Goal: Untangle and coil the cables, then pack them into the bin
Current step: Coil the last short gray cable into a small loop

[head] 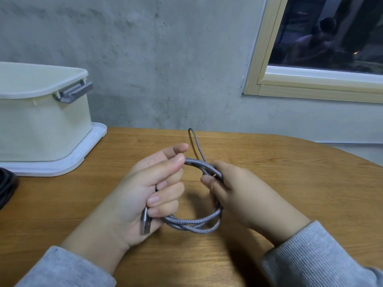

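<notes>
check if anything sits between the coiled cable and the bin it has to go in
Nothing visible does. The braided cable, held by the left hand and right hand, has only bare table between it and the bin. The bin's top looks open.

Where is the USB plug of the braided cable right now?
In the head view, the USB plug sticks out below the left hand, left of the cable coil.

A grey-and-white herringbone braided cable (192, 223), a cream plastic bin (41, 129) with grey latch (72, 93), an orange-brown wood-grain table (290, 172).
</notes>
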### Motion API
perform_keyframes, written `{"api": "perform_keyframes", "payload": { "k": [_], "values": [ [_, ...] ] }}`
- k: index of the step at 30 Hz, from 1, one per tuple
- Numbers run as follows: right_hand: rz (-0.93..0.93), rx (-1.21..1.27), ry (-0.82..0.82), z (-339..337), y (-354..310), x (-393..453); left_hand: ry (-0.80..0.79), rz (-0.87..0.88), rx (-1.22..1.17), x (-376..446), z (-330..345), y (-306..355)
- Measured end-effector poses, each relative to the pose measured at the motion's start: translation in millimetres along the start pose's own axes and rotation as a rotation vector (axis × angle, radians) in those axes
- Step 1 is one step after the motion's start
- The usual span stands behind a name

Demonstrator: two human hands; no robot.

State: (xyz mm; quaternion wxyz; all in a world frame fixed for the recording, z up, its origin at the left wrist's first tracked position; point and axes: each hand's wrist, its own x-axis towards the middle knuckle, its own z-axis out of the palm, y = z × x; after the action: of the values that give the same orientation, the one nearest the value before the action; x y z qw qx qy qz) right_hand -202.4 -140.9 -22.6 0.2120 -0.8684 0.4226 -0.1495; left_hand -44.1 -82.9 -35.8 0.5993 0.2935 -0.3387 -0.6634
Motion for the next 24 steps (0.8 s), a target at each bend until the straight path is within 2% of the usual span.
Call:
{"api": "perform_keyframes", "payload": {
  "k": [2, 4, 8, 11, 15, 19, 24],
  "values": [
    [-0.024, -0.014, 0.045, -1.7, -2.7, -0.4, 0.162, 0.042, 0.002, 3.9, -0.1, -1.9],
    [-0.037, -0.054, 0.069, -2.2, -4.7, -1.5, 0.240, 0.091, 0.127, 4.6, 1.5, -4.4],
    [-0.053, -0.097, 0.103, -3.4, -2.5, -2.3, 0.325, 0.207, 0.396, 8.8, 2.0, -10.9],
    [-0.073, -0.027, 0.122, -3.3, -1.4, -2.1, 0.348, 0.323, 0.515, 9.4, 6.3, -13.9],
    [-0.073, 0.071, 0.102, 0.6, -0.9, -3.2, 0.377, 0.381, 0.480, 6.4, 8.0, -10.5],
    [0.055, 0.062, -0.023, 1.8, 0.6, -4.2, 0.455, 0.411, 0.389, 4.9, 9.6, -10.8],
    [0.129, -0.028, -0.082, -1.7, -1.4, -5.4, 0.475, 0.424, 0.232, 5.1, 10.3, -10.4]
  ]
}}
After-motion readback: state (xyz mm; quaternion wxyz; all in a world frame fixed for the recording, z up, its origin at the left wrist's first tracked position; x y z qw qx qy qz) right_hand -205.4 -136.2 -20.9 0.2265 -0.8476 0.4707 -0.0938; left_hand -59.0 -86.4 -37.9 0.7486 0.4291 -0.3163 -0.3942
